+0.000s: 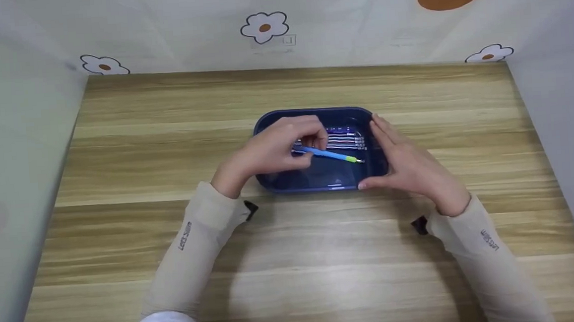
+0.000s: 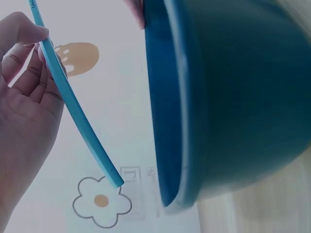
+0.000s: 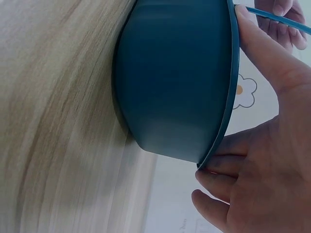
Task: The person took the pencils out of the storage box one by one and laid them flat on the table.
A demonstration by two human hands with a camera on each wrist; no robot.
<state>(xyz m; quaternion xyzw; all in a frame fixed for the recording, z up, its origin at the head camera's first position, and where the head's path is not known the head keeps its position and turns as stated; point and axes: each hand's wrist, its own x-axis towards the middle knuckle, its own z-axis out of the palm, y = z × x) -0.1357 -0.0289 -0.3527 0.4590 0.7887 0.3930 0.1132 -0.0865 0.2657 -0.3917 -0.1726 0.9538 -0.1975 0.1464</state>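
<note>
A dark blue rounded plastic box (image 1: pixel 313 178) rests on the table. Over its opening, my left hand (image 1: pixel 283 143) pinches a slim blue pen (image 1: pixel 329 154) between thumb and fingers; the pen slants down to a green band and silvery tip on the right. In the left wrist view, the pen's plain blue end (image 2: pixel 104 160) reaches past the palm. Several slim, silvery striped pens or pencils (image 1: pixel 343 141) lie side by side in the box, partly hidden by that hand. My right hand (image 1: pixel 408 167) holds the box's right end, thumb at the near corner, fingers at the far corner.
Under the box is a wood-grain table (image 1: pixel 324 259). A pale sheet with flower prints (image 1: pixel 264 27) stands behind the table's back edge, and pale walls close off the left and right sides.
</note>
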